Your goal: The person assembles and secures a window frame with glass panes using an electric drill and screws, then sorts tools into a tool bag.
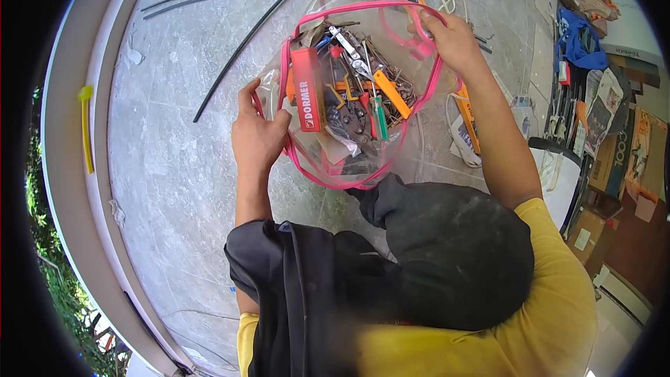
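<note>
A clear plastic bag with pink edging (339,185) stands open on the floor. My left hand (258,129) is closed on its left rim, and my right hand (450,42) grips the rim at the upper right. Inside, a red DORMER box (306,91) leans at the left. Beside it lie a silver tool (352,52), an orange-handled tool (392,94), a green screwdriver (380,119), a red-handled tool (368,113) and many loose screws or bits. Fingertips of both hands are partly hidden by the bag edge.
Black tubes (244,42) lie on the grey floor beyond the bag. An orange tool (467,119) and a plastic packet (464,143) are right of it. Cardboard boxes (645,146) and a blue cloth bag (583,40) stand far right. A yellow strip (86,129) lies on the left sill.
</note>
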Motion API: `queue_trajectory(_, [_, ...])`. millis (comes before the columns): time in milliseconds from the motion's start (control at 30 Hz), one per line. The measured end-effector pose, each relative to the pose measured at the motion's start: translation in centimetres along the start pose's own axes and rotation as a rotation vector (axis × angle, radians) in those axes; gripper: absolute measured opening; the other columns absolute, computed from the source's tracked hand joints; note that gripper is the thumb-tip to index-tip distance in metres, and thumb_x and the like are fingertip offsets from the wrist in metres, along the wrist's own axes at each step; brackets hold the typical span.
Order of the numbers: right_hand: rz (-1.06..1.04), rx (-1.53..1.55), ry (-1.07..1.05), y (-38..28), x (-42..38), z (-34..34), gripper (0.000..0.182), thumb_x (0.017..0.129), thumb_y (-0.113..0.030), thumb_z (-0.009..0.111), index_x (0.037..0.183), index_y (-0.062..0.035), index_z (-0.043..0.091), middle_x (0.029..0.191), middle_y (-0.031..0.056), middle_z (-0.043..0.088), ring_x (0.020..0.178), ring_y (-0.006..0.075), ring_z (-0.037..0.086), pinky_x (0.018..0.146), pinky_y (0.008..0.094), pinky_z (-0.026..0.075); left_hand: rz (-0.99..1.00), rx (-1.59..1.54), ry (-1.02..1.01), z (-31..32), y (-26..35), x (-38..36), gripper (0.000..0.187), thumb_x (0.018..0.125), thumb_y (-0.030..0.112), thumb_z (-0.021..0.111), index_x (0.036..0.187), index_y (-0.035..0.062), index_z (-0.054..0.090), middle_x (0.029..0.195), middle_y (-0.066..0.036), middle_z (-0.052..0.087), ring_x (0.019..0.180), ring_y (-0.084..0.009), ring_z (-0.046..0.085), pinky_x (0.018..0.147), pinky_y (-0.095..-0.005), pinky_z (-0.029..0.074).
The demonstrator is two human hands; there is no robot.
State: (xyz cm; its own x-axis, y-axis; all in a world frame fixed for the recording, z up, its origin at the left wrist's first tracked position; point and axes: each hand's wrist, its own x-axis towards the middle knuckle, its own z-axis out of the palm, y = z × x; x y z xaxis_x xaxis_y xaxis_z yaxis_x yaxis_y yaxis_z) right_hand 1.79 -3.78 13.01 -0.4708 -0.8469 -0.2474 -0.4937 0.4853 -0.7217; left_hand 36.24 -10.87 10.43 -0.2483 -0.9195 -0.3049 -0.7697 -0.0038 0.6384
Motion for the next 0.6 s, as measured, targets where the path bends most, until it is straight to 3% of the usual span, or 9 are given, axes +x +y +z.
queue_trajectory(133, [0.086,0.031,-0.039,0.0,0.0,-0.1,0.049,0.101,-0.037,0.052,0.122,0.0050,0.065,0.108,0.0122,0.072,0.095,0.0166,0.066,0.088,0.0321,0.050,0.009,0.000,-0.033,-0.2,-0.1,-0.6,0.070,0.074,0.023,0.065,0.141,0.0124,0.044,0.103,-0.025,0.071,0.089,-0.0442,0.070,0.078,-0.0491,0.054])
queue_trajectory(267, [-0.003,0.022,-0.143,0.2,0.6,-0.4,0.047,0.100,-0.034,0.055,0.120,0.0074,0.063,0.101,0.0113,0.072,0.089,0.0185,0.067,0.084,0.0342,0.051,0.023,0.020,-0.024,-0.4,-0.5,-1.0,0.071,0.074,0.021,0.065,0.142,0.0130,0.044,0.106,-0.026,0.070,0.090,-0.0446,0.069,0.079,-0.0492,0.054])
queue_trajectory(333, [0.123,0.178,-0.037,-1.2,-0.2,0.2,0.043,0.092,-0.041,0.062,0.094,0.0014,0.070,0.079,0.0112,0.068,0.079,0.0196,0.066,0.073,0.0392,0.050,-0.010,0.003,-0.044,-0.5,-0.5,-1.2,0.070,0.074,0.022,0.066,0.140,0.0096,0.045,0.108,-0.027,0.070,0.091,-0.0439,0.070,0.080,-0.0482,0.054])
queue_trajectory(400, [-0.325,-0.326,-0.151,-4.6,-7.9,4.6,0.035,0.092,-0.032,0.062,0.091,0.0016,0.069,0.076,0.0147,0.068,0.072,0.0199,0.066,0.065,0.0380,0.050,-0.060,0.006,0.018,-0.4,-1.3,-1.1,0.069,0.074,0.023,0.067,0.138,0.0069,0.045,0.105,-0.027,0.070,0.090,-0.0436,0.070,0.080,-0.0478,0.054])
queue_trajectory(433, [-0.311,-0.323,-0.154,-5.1,-9.3,4.7,0.035,0.092,-0.032,0.062,0.091,0.0016,0.069,0.076,0.0147,0.068,0.072,0.0199,0.066,0.065,0.0380,0.050,-0.104,0.020,0.061,-0.3,-2.3,-1.1,0.068,0.074,0.025,0.067,0.135,0.0041,0.046,0.103,-0.028,0.070,0.090,-0.0433,0.070,0.080,-0.0474,0.054])
queue_trajectory(500, [-0.494,-0.106,-0.227,-7.3,-11.3,4.0,0.027,0.091,-0.024,0.060,0.092,0.0003,0.070,0.074,0.0181,0.067,0.069,0.0217,0.067,0.063,0.0386,0.050,-0.253,-0.134,0.018,-0.3,-5.9,-0.7,0.064,0.074,0.024,0.069,0.129,0.0001,0.049,0.090,-0.025,0.070,0.084,-0.0375,0.071,0.078,-0.0433,0.055])
queue_trajectory(533, [-0.106,-0.045,-0.259,-8.1,-10.4,3.1,0.025,0.092,-0.022,0.058,0.094,-0.0002,0.071,0.071,0.0154,0.065,0.066,0.0209,0.064,0.063,0.0376,0.049,-0.283,-0.190,-0.023,-0.8,-7.0,-1.0,0.064,0.073,0.023,0.069,0.129,0.0003,0.049,0.090,-0.025,0.070,0.084,-0.0363,0.071,0.078,-0.0427,0.054])
queue_trajectory(567, [-0.105,-0.041,-0.255,-7.3,-8.8,2.7,0.025,0.092,-0.022,0.058,0.094,-0.0002,0.071,0.071,0.0154,0.065,0.066,0.0209,0.064,0.063,0.0376,0.049,-0.304,-0.248,-0.066,-1.2,-7.4,-1.2,0.063,0.073,0.023,0.069,0.129,0.0005,0.050,0.089,-0.024,0.070,0.084,-0.0352,0.071,0.077,-0.0421,0.054])
queue_trajectory(600, [-0.062,0.021,-0.175,-6.4,-6.5,2.2,0.025,0.094,-0.021,0.057,0.097,-0.0008,0.071,0.073,0.0094,0.066,0.068,0.0160,0.061,0.065,0.0336,0.048,-0.297,-0.250,-0.062,-1.3,-6.8,-1.1,0.063,0.073,0.023,0.069,0.129,0.0005,0.050,0.089,-0.024,0.070,0.084,-0.0352,0.071,0.077,-0.0421,0.054])
